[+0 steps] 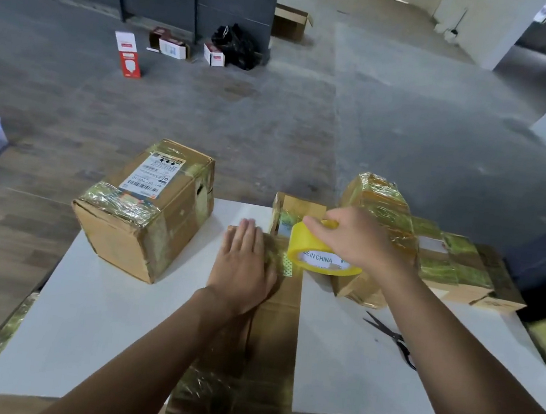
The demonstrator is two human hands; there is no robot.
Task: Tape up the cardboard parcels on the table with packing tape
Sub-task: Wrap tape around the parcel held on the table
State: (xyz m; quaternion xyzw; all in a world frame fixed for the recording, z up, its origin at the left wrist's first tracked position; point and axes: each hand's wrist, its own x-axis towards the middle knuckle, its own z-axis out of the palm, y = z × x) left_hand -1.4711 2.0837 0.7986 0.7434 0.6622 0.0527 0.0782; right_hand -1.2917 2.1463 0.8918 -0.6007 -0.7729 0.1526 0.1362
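Here we press our flat left hand (245, 267) on the long parcel (274, 341) while our right hand (360, 240) grips the yellow tape roll (319, 252) above it.

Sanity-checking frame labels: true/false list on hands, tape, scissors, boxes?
1. The right hand grips the yellow roll of packing tape. True.
2. The left hand holds the black-handled scissors. False: it presses flat on the long flat cardboard parcel; the scissors lie on the white table.
3. The large cardboard box with a white shipping label sits left of the left hand. True.
4. The tape roll lies on the floor. False: it is held over the long parcel.
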